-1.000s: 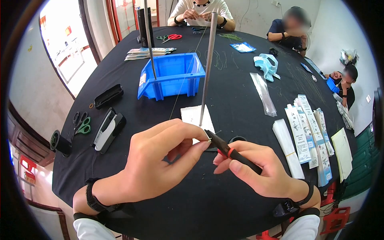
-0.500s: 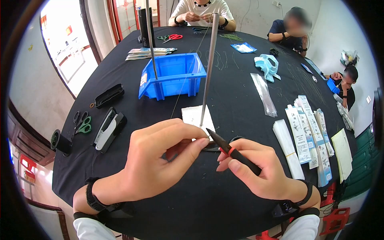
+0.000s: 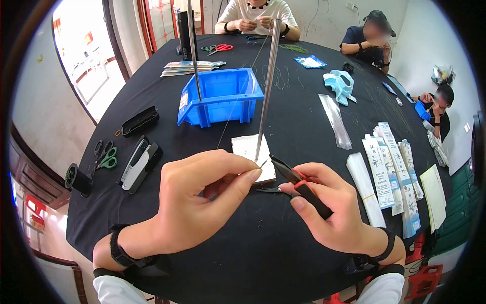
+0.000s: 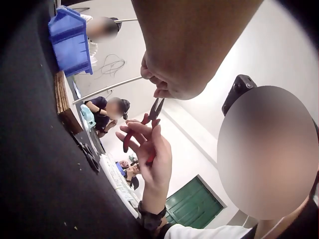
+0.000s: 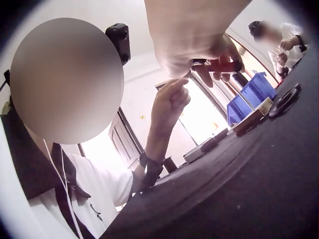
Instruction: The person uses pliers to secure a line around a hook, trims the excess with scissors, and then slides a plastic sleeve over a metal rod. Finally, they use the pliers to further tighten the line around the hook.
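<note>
1. The pliers [image 3: 315, 200], gripped in your right hand [image 3: 339, 213] above the table [image 3: 217, 276], point toward eleven o'clock, seemingly for fine reach.
2. At their nine o'clock, your left hand [image 3: 195, 202] pinches a thin strand [image 3: 263, 163], probably steadying it.
3. At ten, the block [image 3: 244, 147] likely anchors the rod [image 3: 268, 86].

Walls [image 3: 422, 35]: pale and plain, wall socket [image 3: 350, 6] fitted. Left doorway [image 3: 78, 55]: dark-framed, admitting strong daylight. Tabletop [image 3: 212, 278]: covered in black cloth. Right side: green door [image 4: 193, 203]. Red stool [image 3: 424, 281] stands beside the tabletop. Floor: light, apparently tiled, though lens distortion limits certainty.
</note>
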`<state>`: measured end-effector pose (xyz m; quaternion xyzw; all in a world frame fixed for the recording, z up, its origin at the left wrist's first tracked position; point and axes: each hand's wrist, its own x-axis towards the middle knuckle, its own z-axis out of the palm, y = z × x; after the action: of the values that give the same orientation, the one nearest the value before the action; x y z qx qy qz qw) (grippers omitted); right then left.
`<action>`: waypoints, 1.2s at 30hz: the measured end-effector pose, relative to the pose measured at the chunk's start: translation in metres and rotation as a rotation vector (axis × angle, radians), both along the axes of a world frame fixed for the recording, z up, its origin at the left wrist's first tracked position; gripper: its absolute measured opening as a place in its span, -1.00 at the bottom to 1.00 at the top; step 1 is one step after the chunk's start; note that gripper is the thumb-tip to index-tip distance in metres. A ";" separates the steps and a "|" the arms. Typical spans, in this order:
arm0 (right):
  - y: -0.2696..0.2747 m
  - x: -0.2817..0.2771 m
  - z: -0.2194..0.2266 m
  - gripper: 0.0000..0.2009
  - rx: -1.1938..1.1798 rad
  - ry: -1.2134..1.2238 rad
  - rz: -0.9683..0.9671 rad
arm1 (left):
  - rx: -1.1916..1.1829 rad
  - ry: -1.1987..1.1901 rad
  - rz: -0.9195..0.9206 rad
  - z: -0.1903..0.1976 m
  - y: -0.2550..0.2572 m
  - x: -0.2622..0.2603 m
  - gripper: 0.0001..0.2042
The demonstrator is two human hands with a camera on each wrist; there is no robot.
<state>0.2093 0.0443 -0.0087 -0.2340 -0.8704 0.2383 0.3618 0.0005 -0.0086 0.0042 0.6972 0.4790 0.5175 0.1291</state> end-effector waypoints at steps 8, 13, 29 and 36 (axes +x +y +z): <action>0.001 0.000 -0.004 -0.78 0.060 0.012 -0.008 | 0.031 0.082 -0.025 0.001 -0.001 0.000 -0.94; 0.000 0.001 -0.001 -0.80 0.067 0.000 0.009 | 0.097 0.164 -0.032 0.000 0.001 0.001 -0.93; 0.001 0.000 -0.002 -0.82 -0.058 0.052 0.052 | 0.205 0.251 -0.040 -0.002 0.005 0.002 -0.92; 0.003 0.000 0.000 -0.83 -0.120 0.052 0.068 | 0.271 0.292 -0.013 -0.003 0.004 0.002 -0.91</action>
<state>0.2098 0.0471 -0.0088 -0.2194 -0.8523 0.3079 0.3613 0.0028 -0.0049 0.0011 0.7790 0.4140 0.4697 -0.0332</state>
